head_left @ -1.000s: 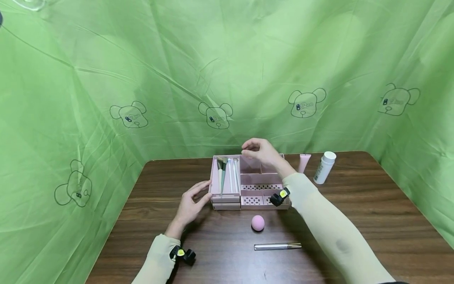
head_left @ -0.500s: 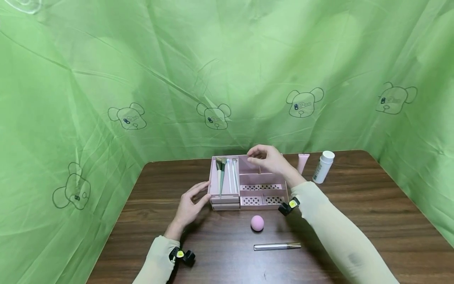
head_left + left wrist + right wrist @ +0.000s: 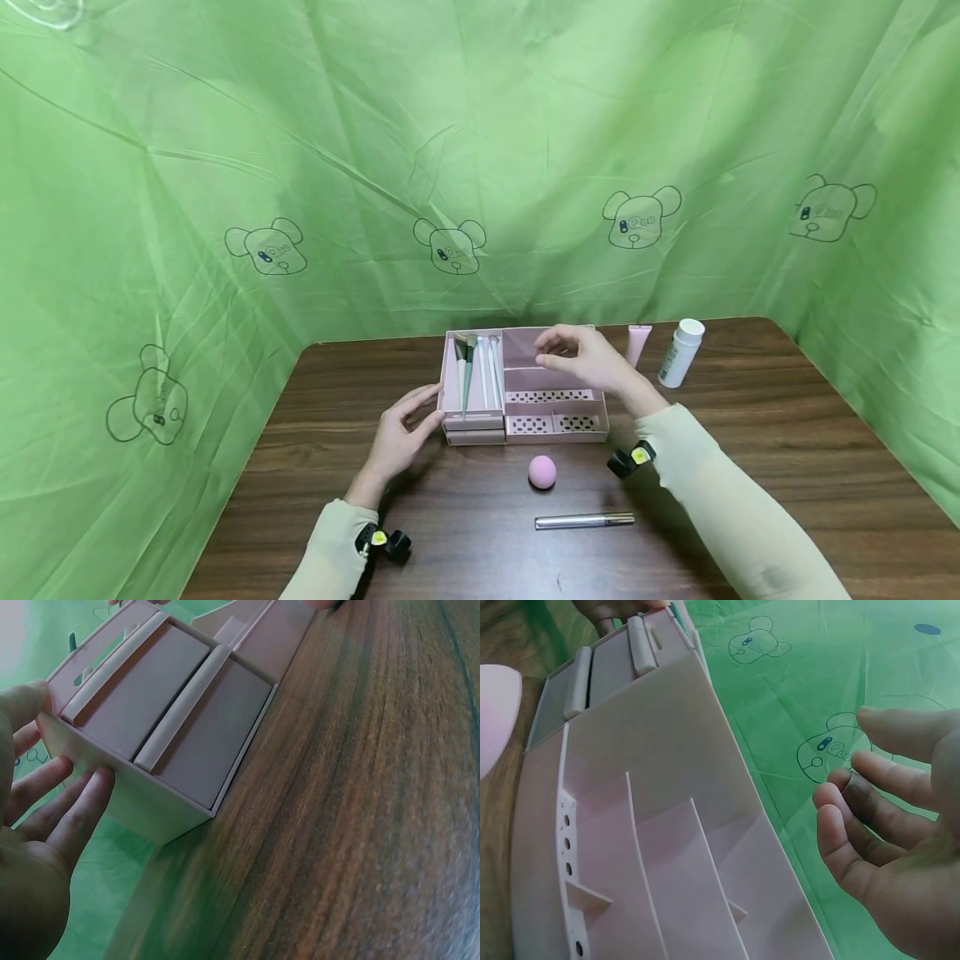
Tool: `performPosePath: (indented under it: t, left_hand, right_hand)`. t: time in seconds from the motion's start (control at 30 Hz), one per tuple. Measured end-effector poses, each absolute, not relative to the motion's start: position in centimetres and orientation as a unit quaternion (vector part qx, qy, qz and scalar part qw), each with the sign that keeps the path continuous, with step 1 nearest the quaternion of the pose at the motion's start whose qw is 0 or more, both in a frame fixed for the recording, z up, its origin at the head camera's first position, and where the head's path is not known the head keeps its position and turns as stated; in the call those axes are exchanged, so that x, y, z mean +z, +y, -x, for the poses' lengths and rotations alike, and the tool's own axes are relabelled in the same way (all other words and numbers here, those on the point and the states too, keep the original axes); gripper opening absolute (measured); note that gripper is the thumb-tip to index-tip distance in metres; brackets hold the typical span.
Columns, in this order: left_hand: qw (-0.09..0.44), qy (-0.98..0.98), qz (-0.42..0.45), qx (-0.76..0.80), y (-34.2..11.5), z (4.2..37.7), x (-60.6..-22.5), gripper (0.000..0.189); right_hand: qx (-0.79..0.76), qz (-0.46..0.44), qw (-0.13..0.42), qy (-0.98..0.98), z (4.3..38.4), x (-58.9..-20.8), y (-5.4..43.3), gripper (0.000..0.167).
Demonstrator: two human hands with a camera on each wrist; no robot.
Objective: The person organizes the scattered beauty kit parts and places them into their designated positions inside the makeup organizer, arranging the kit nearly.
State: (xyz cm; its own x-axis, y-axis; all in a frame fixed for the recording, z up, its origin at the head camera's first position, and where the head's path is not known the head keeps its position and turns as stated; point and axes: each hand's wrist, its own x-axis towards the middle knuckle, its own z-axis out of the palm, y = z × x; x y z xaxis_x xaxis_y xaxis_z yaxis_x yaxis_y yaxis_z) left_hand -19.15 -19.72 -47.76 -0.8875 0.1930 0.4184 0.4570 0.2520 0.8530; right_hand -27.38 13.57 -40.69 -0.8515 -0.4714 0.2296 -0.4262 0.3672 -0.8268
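A pink makeup organizer [image 3: 557,437] stands on the table, with makeup brushes [image 3: 466,379] lying in its left top tray and two drawers [image 3: 206,727] stacked below that tray. My left hand [image 3: 397,437] rests its fingers against the organizer's left side, the thumb at the front corner and top edge. Over the right-hand compartments hovers my right hand [image 3: 588,362], its fingers loosely bent with nothing between them, as the right wrist view [image 3: 900,832] also shows. The dividers [image 3: 679,862] and dotted inner panels beneath it hold no objects in sight.
In front of the organizer lie a round pink makeup sponge [image 3: 542,472] and a slim silver tube [image 3: 584,521]. To its right stand a pink squeeze tube [image 3: 637,344] and a white bottle [image 3: 681,354]. A green curtain [image 3: 540,167] hangs behind the table [image 3: 787,467].
My right hand has moved toward me and slightly right, from the organizer's back edge to over its compartments. My left hand has stayed at the organizer's side.
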Motion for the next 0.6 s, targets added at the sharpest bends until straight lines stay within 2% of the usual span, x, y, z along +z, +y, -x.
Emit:
performPosePath:
  t: [0.33, 0.6]
  left_hand:
    - [0.118, -0.776, 0.205, -0.585, -20.4, 20.5, -50.4, 0.042]
    - [0.124, -0.781, 0.205, -0.577, -20.5, 20.6, -50.6, 0.042]
  right_hand:
    - [-0.458, 0.304, 0.008, 0.835, 25.1, -41.6, 14.7, 0.024]
    - [-0.449, 0.317, -0.004, 0.835, 24.1, -42.4, 15.9, 0.022]
